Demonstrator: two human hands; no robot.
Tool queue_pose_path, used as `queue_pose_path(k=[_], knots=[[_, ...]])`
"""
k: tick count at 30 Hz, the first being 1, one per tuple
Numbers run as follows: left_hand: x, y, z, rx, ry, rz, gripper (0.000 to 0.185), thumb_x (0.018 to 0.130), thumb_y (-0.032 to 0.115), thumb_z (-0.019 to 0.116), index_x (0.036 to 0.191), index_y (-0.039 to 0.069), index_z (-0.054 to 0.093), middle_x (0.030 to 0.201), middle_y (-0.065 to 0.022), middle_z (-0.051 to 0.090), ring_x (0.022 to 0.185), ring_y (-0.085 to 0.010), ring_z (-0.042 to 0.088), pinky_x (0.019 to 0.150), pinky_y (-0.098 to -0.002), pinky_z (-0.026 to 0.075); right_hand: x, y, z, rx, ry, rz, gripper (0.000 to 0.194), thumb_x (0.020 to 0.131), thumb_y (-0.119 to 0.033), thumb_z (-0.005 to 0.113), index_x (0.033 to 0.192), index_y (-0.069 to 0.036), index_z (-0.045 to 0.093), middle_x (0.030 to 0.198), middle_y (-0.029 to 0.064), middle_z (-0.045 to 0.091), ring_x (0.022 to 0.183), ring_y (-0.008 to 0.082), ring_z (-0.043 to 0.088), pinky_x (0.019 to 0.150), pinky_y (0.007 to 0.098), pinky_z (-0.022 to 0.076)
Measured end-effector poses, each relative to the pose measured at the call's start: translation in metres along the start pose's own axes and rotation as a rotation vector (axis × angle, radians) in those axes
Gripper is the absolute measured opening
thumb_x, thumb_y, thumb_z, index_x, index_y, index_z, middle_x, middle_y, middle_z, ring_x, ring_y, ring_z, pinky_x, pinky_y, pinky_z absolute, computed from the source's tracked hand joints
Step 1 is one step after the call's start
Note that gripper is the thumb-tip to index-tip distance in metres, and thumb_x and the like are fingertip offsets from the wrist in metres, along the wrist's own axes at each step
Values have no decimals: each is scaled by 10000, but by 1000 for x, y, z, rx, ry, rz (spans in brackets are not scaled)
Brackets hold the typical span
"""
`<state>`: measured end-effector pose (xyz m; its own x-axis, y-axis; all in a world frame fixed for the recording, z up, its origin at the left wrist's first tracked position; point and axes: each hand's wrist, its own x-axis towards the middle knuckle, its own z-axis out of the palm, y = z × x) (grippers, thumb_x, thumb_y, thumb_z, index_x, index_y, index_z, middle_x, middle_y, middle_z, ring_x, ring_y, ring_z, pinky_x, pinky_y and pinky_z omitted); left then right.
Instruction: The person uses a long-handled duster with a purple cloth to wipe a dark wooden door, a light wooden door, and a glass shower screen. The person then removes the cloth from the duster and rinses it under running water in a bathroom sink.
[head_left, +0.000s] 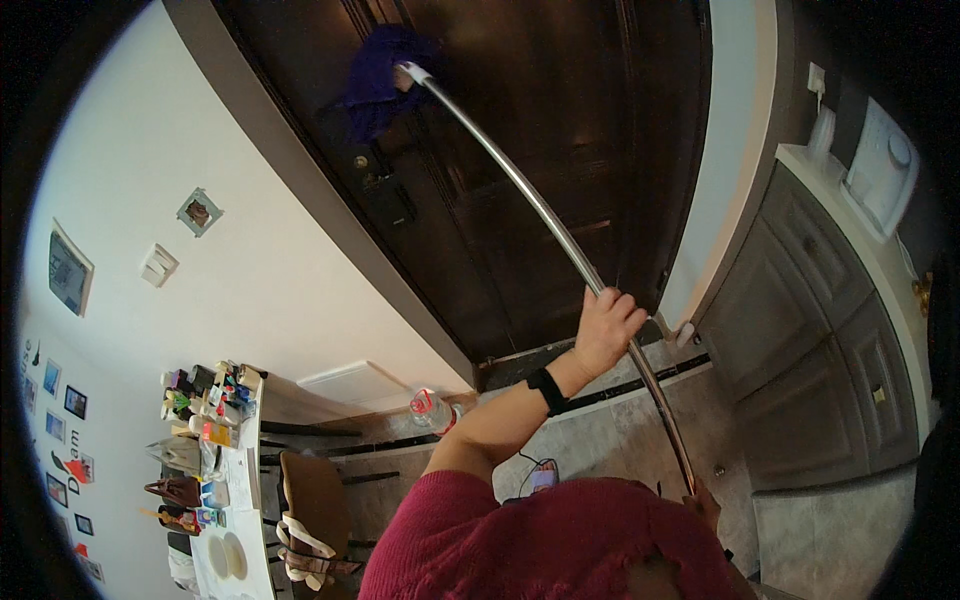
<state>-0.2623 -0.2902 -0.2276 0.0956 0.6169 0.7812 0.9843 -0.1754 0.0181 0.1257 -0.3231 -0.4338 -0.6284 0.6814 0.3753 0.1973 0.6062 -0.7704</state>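
My left hand (609, 330), with a black band at its wrist, is closed around the middle of a long shiny metal pole (536, 199). Lower down, my right hand (703, 510) grips the pole's near end, partly hidden beside my body. At the far end the pole has a white fitting, where a dark blue-purple cloth (375, 86) hangs. That cloth lies against the upper left part of a dark brown panelled door (525, 150), above its lock and handle plate (386, 191).
Left of the door, a white wall carries a switch (159, 265). A cluttered white table (251, 536), a brown chair (319, 495) and a large clear plastic bottle (431, 412) stand at lower left. Grey cabinets (795, 337) are at right, and a tiled floor (600, 442) lies below.
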Motion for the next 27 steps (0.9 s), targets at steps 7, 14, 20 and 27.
queue_pose_path(k=[7, 14, 20, 27], knots=[[-46, 56, 48, -90, -72, 21, 205, 598, 47, 612, 791, 82, 550, 778, -71, 422, 815, -262, 422, 748, -469, 350, -82, 3, -40, 133, -52, 472, 436, 898, -79, 528, 1326, -115, 451, 734, 31, 530, 531, 92, 422, 473, 236, 372], [-100, 110, 70, -254, -192, -66, 266, 561, 44, 648, 808, 101, 565, 768, -62, 425, 793, -255, 410, 742, -460, 337, -117, -29, -100, -167, -83, 412, 366, 897, -77, 533, 1262, -106, 510, 705, 9, 505, 476, 90, 348, 451, 236, 325], [-129, 108, 68, -204, -283, -206, 290, 553, 72, 671, 831, 118, 603, 777, -40, 455, 814, -241, 420, 709, -437, 328, -94, -38, -120, -400, -232, 130, 394, 824, -57, 614, 1209, -100, 543, 667, 63, 451, 463, 171, 361, 413, 307, 293], [-135, 63, 73, -161, -282, -434, 289, 574, 0, 669, 814, 120, 561, 754, -43, 476, 784, -275, 433, 650, -418, 332, -22, -57, -121, -610, -292, 55, 402, 779, -62, 661, 1170, -86, 568, 665, 83, 488, 452, 202, 414, 383, 332, 318]])
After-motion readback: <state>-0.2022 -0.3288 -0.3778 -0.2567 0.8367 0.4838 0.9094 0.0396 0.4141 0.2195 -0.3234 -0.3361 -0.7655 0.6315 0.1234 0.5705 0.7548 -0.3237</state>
